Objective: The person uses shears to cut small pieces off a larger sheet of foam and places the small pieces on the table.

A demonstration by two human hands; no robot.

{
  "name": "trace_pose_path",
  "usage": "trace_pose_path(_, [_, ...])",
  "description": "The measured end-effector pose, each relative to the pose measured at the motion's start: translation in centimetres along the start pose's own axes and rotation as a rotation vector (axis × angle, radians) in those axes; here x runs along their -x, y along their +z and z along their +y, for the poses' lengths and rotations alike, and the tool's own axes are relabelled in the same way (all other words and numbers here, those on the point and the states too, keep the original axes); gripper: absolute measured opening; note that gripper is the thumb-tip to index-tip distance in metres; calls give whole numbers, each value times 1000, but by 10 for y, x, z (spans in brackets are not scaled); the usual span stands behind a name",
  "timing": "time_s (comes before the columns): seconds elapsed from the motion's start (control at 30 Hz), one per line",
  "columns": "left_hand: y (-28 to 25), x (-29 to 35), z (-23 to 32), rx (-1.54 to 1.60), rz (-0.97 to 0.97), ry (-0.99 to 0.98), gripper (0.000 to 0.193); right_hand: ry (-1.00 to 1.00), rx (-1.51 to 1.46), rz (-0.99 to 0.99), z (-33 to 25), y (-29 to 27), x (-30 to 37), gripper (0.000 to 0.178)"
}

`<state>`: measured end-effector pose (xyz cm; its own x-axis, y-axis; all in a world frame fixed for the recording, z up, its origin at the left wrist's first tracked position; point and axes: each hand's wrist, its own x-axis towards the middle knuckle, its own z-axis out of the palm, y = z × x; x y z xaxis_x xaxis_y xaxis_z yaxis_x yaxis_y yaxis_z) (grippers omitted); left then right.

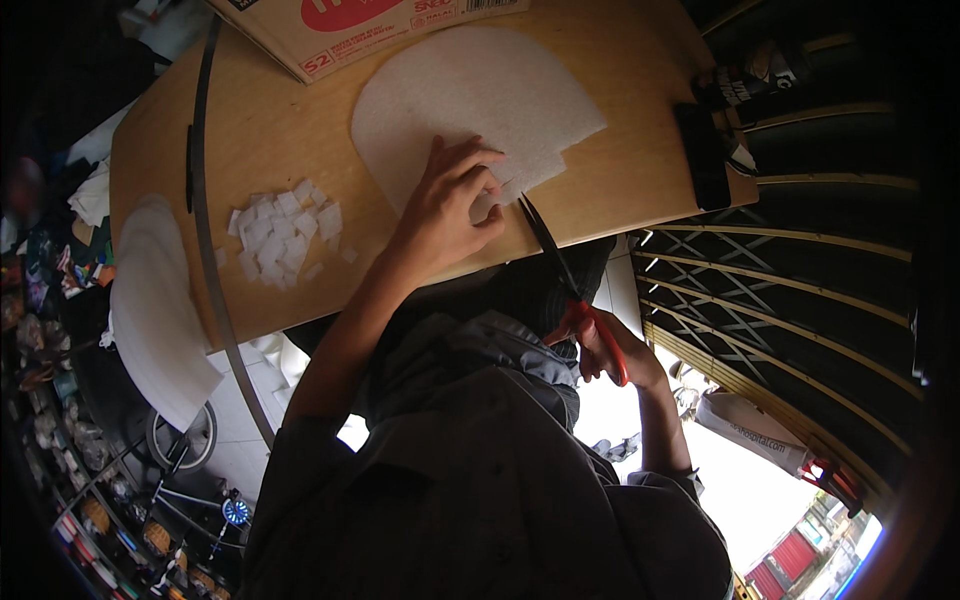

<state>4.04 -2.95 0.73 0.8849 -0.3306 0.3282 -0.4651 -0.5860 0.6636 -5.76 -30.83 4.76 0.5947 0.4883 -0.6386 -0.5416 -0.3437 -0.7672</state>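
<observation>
A white foam sheet (470,90) with a rounded far side and a stepped near-right edge lies on the wooden table. My left hand (455,205) rests on its near edge, fingers bent, with the sheet's edge between thumb and fingers. In my right hand (600,345), below the table's front edge, are scissors (547,240) with red handles and dark blades. Their tips point up at the sheet's near edge, close to my left fingertips. Small white cut squares (280,230) lie in a loose heap to the left of my left forearm.
A cardboard box (370,35) stands at the table's far side. A curved white sheet (155,310) hangs over the left end of the table (640,130). A black object (703,155) lies at the right edge, beside a metal lattice gate (780,270). A bicycle wheel (185,445) shows at lower left.
</observation>
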Motion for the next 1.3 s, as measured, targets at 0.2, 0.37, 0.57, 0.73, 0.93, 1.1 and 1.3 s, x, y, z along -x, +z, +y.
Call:
trace_pose_path(0.2, [3, 3, -7, -46, 16, 47, 16, -26, 28, 25, 2, 6, 6, 77])
trace_pose_path(0.37, [-1, 1, 2, -78, -15, 41, 20, 5, 28, 45, 10, -2, 6, 78])
trace_pose_path(0.57, [11, 4, 1, -135, 29, 61, 20, -32, 1, 21, 1, -6, -3, 79])
trace_pose_path(0.73, [9, 7, 1, -179, -6, 114, 15, -55, -26, -45, 3, -7, -6, 78])
trace_pose_path(0.93, [2, 7, 5, -160, -86, 123, 11, -23, 14, -32, -7, -7, -14, 78])
trace_pose_path(1.1, [0, 9, 3, -139, -78, 130, 13, 44, 122, 10, -24, -11, -22, 80])
trace_pose_path(1.3, [0, 9, 0, -145, -67, 187, 16, 49, 95, 55, -24, -14, -28, 70])
